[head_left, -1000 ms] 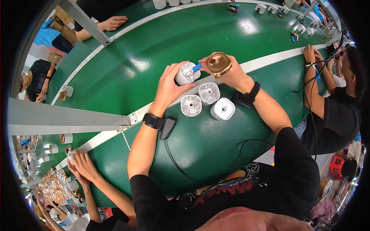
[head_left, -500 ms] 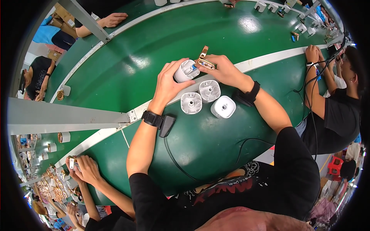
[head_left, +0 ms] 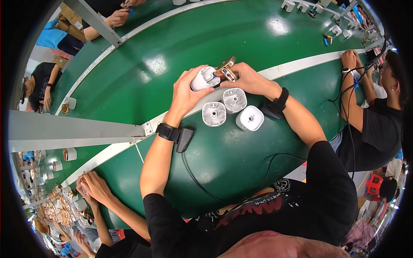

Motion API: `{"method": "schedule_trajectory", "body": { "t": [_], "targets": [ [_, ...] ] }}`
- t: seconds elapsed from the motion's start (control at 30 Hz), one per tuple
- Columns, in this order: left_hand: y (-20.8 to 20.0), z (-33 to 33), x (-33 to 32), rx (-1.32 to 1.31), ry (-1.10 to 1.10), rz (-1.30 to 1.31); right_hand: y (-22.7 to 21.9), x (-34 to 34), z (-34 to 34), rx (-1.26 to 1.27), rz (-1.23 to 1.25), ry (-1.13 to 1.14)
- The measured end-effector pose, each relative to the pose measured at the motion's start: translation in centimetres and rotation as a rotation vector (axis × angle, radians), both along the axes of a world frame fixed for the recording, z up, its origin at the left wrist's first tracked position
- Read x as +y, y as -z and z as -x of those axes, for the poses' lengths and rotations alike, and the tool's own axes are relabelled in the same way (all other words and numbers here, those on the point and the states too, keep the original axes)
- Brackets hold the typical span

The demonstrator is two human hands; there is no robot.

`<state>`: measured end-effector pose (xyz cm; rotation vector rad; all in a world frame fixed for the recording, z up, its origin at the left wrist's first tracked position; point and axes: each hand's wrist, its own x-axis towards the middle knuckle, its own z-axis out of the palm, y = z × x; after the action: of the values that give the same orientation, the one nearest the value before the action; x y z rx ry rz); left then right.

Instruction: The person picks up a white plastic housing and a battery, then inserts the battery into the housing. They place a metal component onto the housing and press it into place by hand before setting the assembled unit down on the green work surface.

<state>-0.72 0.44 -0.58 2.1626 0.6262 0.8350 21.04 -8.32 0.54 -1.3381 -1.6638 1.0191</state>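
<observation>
Wht cup-like hsg (head_left: pixel 203 80), tilted, open end facing R, gold-colored assy (head_left: pixel 229 74), tilted, at hsg mouth, both handheld

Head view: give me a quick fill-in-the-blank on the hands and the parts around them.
The left hand grips a housing coloured ____.
The right hand holds a copper-coloured assembly to the ____ of that housing.
Between the wrists stand ____ loose housings.
Both wrist straps are ____.
Missing words: white; right; three; black.

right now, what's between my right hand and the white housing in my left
A gold-coloured part held in the right hand, near the open white housing, as the head view shows.
</observation>
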Motion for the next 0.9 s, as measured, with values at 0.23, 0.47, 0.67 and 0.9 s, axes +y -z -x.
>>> {"method": "schedule_trajectory", "body": {
  "t": [0.23,0.47,0.67,0.9],
  "targets": [
    [1.2,-0.8,0.8,-0.199,-0.174,0.201,-1.6,-0.3,-1.0,-0.013,0.073,-0.045],
    [2.5,3.7,6.2,-0.169,-0.715,-0.019,-5.1,-3.0,-2.4,-0.385,-0.04,-0.101],
    [2.1,3.6,5.4,-0.176,-0.869,-0.081,-5.0,-4.3,0.8,-0.463,-0.027,-0.233],
    [-1.7,2.0,2.7,-0.191,-0.862,-0.728,-4.6,-3.7,-0.5,-0.429,-0.001,0.0]
  ]
}}
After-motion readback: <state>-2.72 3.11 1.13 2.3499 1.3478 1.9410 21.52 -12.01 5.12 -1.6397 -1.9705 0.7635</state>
